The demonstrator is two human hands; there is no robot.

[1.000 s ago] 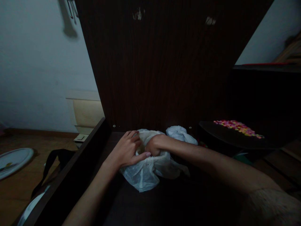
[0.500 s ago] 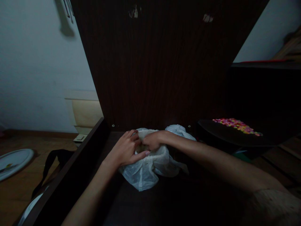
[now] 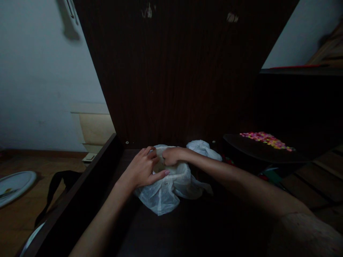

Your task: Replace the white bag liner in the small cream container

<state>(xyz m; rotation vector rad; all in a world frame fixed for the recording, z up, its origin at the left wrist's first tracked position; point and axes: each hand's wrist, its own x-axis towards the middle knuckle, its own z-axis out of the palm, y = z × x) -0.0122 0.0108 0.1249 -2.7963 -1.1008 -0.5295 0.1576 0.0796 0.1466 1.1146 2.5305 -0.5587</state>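
Observation:
A thin white plastic bag sits with its mouth up on the dark wooden surface. My left hand holds the bag's rim on the left, thumb stretched along the near edge and fingers bent over the far side. Inside the mouth is my right hand, its fingers curled and pointing down. What those fingers hold, if anything, is hidden. Something pale and yellowish shows dimly inside the bag. Just behind my right wrist lies a second, bunched white plastic bag.
A tall dark wooden panel rises behind the bags, and a raised side board runs along the left. Small pink and yellow pieces lie on a dark rounded surface at the right. A white oval dish is at far left.
My right hand has lifted slightly within the bag's mouth. My left hand keeps its place on the rim. The whole view has shifted a little.

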